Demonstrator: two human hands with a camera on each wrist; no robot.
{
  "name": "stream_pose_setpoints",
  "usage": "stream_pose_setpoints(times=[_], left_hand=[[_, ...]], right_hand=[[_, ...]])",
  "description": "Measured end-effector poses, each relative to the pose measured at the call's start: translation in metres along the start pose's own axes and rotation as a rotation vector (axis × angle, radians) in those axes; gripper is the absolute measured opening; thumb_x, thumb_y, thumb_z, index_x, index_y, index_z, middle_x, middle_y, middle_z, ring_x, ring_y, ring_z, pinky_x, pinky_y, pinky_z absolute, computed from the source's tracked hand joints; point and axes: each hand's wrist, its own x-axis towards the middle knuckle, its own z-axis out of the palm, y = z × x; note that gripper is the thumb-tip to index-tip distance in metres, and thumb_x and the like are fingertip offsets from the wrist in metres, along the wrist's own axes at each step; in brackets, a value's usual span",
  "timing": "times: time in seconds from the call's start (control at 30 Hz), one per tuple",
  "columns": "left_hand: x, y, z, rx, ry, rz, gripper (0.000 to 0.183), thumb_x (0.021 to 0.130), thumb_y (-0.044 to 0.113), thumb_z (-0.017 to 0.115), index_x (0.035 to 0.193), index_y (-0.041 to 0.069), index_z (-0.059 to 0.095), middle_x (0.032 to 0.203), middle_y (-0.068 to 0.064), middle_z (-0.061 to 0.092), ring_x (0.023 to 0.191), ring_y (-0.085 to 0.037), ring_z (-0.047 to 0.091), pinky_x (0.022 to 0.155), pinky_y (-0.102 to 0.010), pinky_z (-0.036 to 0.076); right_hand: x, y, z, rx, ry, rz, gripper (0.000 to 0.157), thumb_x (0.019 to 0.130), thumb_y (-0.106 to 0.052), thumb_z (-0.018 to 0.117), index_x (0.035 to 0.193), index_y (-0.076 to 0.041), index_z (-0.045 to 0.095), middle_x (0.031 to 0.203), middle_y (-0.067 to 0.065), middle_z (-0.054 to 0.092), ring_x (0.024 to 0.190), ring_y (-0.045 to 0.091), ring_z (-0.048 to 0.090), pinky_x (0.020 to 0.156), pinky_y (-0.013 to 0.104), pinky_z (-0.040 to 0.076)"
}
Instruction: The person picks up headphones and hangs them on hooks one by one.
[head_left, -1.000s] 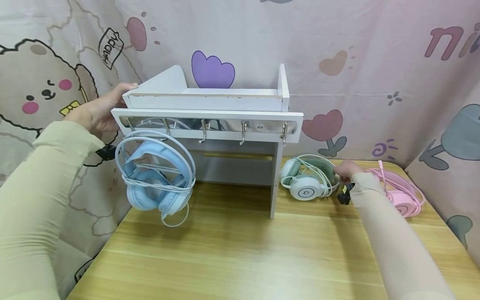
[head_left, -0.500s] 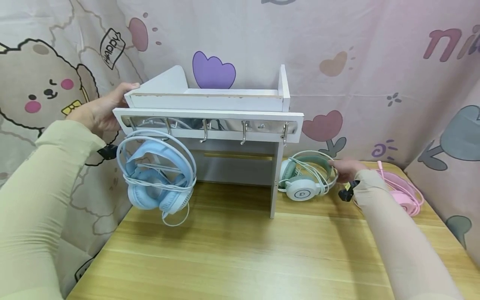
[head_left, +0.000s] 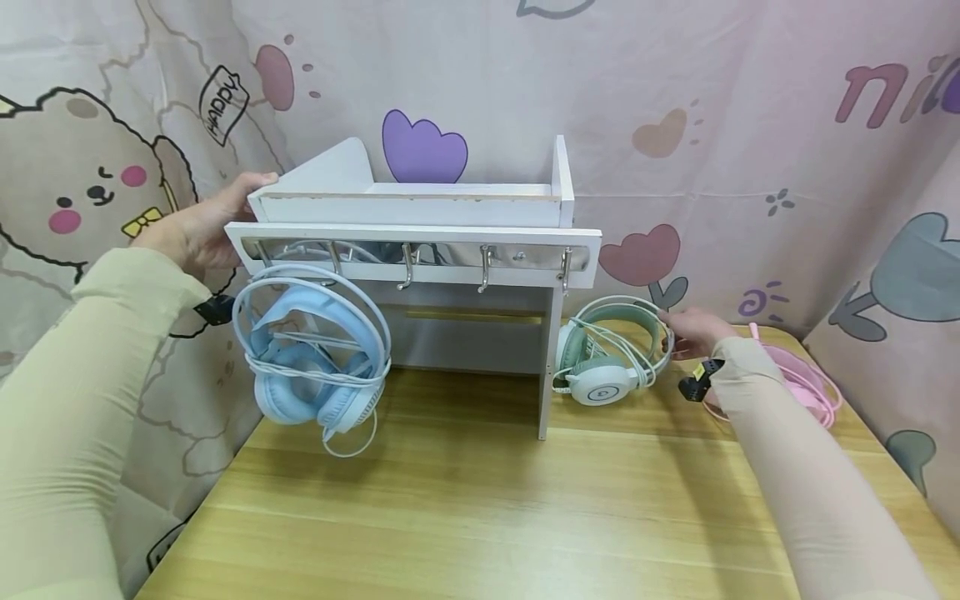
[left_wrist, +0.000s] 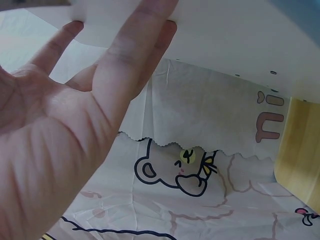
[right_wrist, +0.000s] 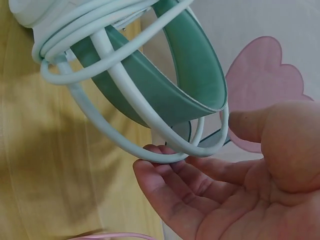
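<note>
My right hand [head_left: 697, 329] grips the outer headband tubes of the green-and-white headphones [head_left: 603, 387], thumb on one side and curled fingers beneath, as the right wrist view shows. The green padded band [right_wrist: 165, 95] hangs inside those tubes, and a pale cable is wound around the set. At the upper left, my left hand [head_left: 206, 229] rests against the side of the white shelf [head_left: 420, 208], its straight fingers [left_wrist: 125, 65] touching the panel in the left wrist view. Light-blue headphones [head_left: 318, 350] hang from the left end of the shelf's metal hook rail [head_left: 450, 254].
Pink headphones [head_left: 806, 379] lie at the right end of the wooden table [head_left: 465, 500], partly hidden by my right arm. The shelf's right leg [head_left: 551, 375] stands beside the green set. A patterned cloth [head_left: 510, 83] hangs behind.
My right hand has taken hold of the green-and-white headphones' band, raised it slightly and shifted the set a little left. The left hand has stayed on the shelf.
</note>
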Motion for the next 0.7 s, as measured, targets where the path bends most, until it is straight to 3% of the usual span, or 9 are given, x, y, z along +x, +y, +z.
stream_pose_setpoints(times=[0.3,0.57,0.7], left_hand=[[0.000,0.000,0.001,0.001,-0.018,0.013,0.079,0.093,0.077,0.022,0.151,0.023,0.024,0.131,-0.006,0.039,0.112,-0.018,0.049,0.088,-0.039,0.056],[0.000,-0.001,0.001,-0.009,-0.031,0.023,0.074,0.094,0.075,0.022,0.148,0.025,0.027,0.130,-0.005,0.040,0.113,-0.018,0.049,0.089,-0.040,0.055],[0.000,-0.002,0.001,-0.003,-0.030,0.019,0.078,0.093,0.076,0.022,0.150,0.023,0.024,0.132,-0.006,0.038,0.114,-0.018,0.048,0.089,-0.039,0.055]], right_hand=[[-0.004,-0.003,-0.004,-0.003,0.023,-0.067,0.043,0.110,-0.034,0.032,0.104,0.004,0.050,0.077,0.002,0.062,0.073,0.013,0.063,0.076,0.030,0.058],[-0.010,-0.005,-0.008,-0.055,0.051,-0.142,0.046,0.109,-0.033,0.039,0.108,0.010,0.055,0.077,0.000,0.064,0.074,0.012,0.067,0.074,0.028,0.059],[-0.015,-0.010,-0.008,-0.083,0.071,-0.176,0.050,0.109,-0.034,0.041,0.118,0.014,0.053,0.080,-0.001,0.065,0.074,0.008,0.066,0.077,0.028,0.059]])
